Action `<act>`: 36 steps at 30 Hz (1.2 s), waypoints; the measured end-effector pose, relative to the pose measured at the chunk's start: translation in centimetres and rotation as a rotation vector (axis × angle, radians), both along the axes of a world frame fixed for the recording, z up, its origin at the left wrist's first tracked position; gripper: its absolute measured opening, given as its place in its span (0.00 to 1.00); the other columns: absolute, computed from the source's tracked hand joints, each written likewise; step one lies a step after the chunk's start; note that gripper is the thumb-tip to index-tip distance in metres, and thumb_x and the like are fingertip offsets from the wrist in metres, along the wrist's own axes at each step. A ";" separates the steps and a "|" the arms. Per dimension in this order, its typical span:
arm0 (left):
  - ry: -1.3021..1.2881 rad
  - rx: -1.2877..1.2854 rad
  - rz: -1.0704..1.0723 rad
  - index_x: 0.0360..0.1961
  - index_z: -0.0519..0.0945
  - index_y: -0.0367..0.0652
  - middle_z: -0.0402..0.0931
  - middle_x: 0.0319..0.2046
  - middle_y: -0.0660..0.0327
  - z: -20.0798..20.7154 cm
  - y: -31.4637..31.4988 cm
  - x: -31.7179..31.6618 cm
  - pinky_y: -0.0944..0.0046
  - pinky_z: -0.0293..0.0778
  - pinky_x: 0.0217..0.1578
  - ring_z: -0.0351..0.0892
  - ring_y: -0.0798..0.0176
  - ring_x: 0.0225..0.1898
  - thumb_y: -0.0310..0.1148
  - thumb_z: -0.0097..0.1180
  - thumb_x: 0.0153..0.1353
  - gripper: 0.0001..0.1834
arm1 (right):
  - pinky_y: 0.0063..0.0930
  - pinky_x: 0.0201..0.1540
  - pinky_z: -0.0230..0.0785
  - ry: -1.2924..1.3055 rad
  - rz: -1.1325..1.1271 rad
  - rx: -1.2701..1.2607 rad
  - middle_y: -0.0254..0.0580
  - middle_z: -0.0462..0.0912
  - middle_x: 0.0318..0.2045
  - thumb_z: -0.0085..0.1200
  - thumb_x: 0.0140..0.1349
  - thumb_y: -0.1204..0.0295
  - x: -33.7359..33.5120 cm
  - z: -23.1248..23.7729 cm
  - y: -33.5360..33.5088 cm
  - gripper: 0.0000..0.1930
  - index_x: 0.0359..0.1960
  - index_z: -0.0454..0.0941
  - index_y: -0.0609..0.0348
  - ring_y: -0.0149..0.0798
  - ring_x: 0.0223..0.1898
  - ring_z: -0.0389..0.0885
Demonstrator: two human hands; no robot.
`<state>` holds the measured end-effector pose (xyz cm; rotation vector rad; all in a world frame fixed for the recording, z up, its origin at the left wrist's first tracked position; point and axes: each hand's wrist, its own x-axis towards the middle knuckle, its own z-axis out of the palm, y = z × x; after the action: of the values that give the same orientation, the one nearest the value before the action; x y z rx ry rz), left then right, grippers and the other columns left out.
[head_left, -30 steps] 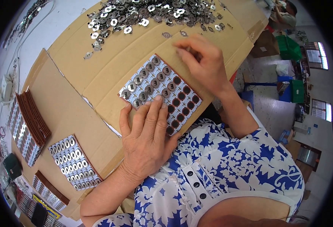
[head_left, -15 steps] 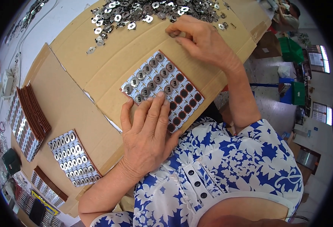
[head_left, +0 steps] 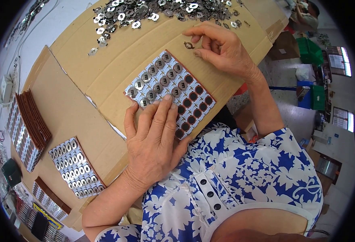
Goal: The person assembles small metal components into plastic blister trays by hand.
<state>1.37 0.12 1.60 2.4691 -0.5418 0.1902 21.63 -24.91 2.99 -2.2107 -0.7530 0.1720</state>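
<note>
A white-and-blue circuit board panel (head_left: 147, 89) with a reddish-brown edge lies on the cardboard. Round metal clips (head_left: 170, 75) cover its upper left rows; bare dark round spots (head_left: 193, 96) fill the lower right. My left hand (head_left: 151, 139) rests over the panel's near left side, fingers stretched out and touching it. Above the panel's far right edge, my right hand (head_left: 222, 48) is open, thumb and index finger apart. Between those fingertips sits a single metal clip (head_left: 188, 45), seemingly on the cardboard; I cannot tell whether a finger touches it.
A heap of loose metal clips (head_left: 153, 10) spreads across the far edge of the cardboard (head_left: 93, 80). To the left stand a stack of panels (head_left: 32, 121) and another panel filled with clips (head_left: 76, 167). Green crates (head_left: 309, 53) are on the floor at right.
My right hand has drawn back slightly from the heap and its fingers have parted, showing a single clip between them. The panel and my left hand have shifted slightly left in view.
</note>
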 end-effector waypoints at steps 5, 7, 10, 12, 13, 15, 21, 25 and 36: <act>0.003 0.007 -0.007 0.72 0.79 0.34 0.77 0.75 0.47 0.1 0.0 0.0 0.31 0.62 0.74 0.79 0.42 0.69 0.47 0.79 0.59 0.44 | 0.28 0.43 0.79 -0.490 0.263 0.008 0.35 0.89 0.40 0.66 0.71 0.78 2.5 -1.8 -0.9 0.11 0.53 0.91 0.59 0.32 0.37 0.85; -0.006 0.009 -0.005 0.72 0.79 0.34 0.77 0.75 0.47 0.0 0.0 0.1 0.31 0.62 0.74 0.79 0.42 0.69 0.47 0.78 0.59 0.44 | 0.27 0.42 0.78 -0.515 0.242 -0.031 0.35 0.89 0.40 0.65 0.71 0.79 2.5 -1.8 -0.3 0.10 0.51 0.91 0.60 0.30 0.37 0.85; 0.001 0.005 -0.003 0.72 0.80 0.34 0.77 0.75 0.47 0.0 0.0 0.1 0.31 0.62 0.75 0.79 0.42 0.69 0.47 0.78 0.59 0.44 | 0.25 0.40 0.76 -0.280 0.205 -0.006 0.35 0.88 0.38 0.65 0.71 0.79 0.6 -0.2 0.2 0.07 0.47 0.91 0.62 0.27 0.37 0.85; -0.004 0.003 0.001 0.72 0.80 0.34 0.77 0.75 0.47 0.0 0.1 0.1 0.31 0.62 0.75 0.79 0.42 0.69 0.47 0.78 0.59 0.44 | 0.25 0.39 0.76 -0.019 0.179 0.049 0.35 0.88 0.37 0.65 0.70 0.79 -1.7 1.0 0.5 0.06 0.46 0.91 0.63 0.26 0.37 0.85; -0.010 0.002 0.001 0.72 0.80 0.34 0.77 0.75 0.47 -0.1 0.1 0.1 0.31 0.61 0.75 0.79 0.42 0.69 0.47 0.78 0.59 0.44 | 0.24 0.37 0.75 0.128 0.163 0.051 0.34 0.87 0.35 0.65 0.70 0.80 -2.7 1.3 0.5 0.06 0.45 0.90 0.64 0.25 0.35 0.84; -0.005 0.003 0.001 0.72 0.80 0.34 0.78 0.75 0.47 0.0 0.0 0.1 0.31 0.61 0.75 0.79 0.42 0.69 0.47 0.78 0.59 0.44 | 0.24 0.35 0.74 0.276 0.143 0.051 0.34 0.87 0.33 0.65 0.69 0.80 -4.2 1.5 0.6 0.06 0.44 0.90 0.64 0.24 0.32 0.83; -0.008 0.003 -0.002 0.72 0.80 0.34 0.78 0.74 0.46 0.1 -0.2 0.1 0.31 0.62 0.75 0.79 0.41 0.68 0.47 0.78 0.60 0.43 | 0.22 0.33 0.76 0.208 -0.069 0.079 0.34 0.87 0.30 0.66 0.66 0.81 -5.9 0.9 1.7 0.06 0.42 0.90 0.64 0.23 0.30 0.83; -0.010 0.004 0.002 0.71 0.80 0.34 0.78 0.74 0.47 0.1 -0.3 0.1 0.31 0.62 0.74 0.79 0.41 0.68 0.47 0.78 0.60 0.43 | 0.22 0.32 0.76 0.162 -0.014 0.080 0.35 0.86 0.29 0.67 0.70 0.79 -5.5 0.6 1.6 0.05 0.44 0.91 0.64 0.23 0.30 0.83; -0.021 0.008 0.001 0.71 0.80 0.33 0.78 0.74 0.47 -0.1 -0.2 0.1 0.31 0.62 0.74 0.79 0.42 0.68 0.48 0.78 0.59 0.43 | 0.16 0.28 0.72 0.493 -0.147 0.390 0.27 0.87 0.30 0.64 0.78 0.77 -6.4 -0.2 0.9 0.07 0.49 0.92 0.67 0.17 0.25 0.80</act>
<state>1.45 -0.12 1.54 2.4774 -0.5512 0.2152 15.27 -23.97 2.80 -1.7418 -0.3154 0.4382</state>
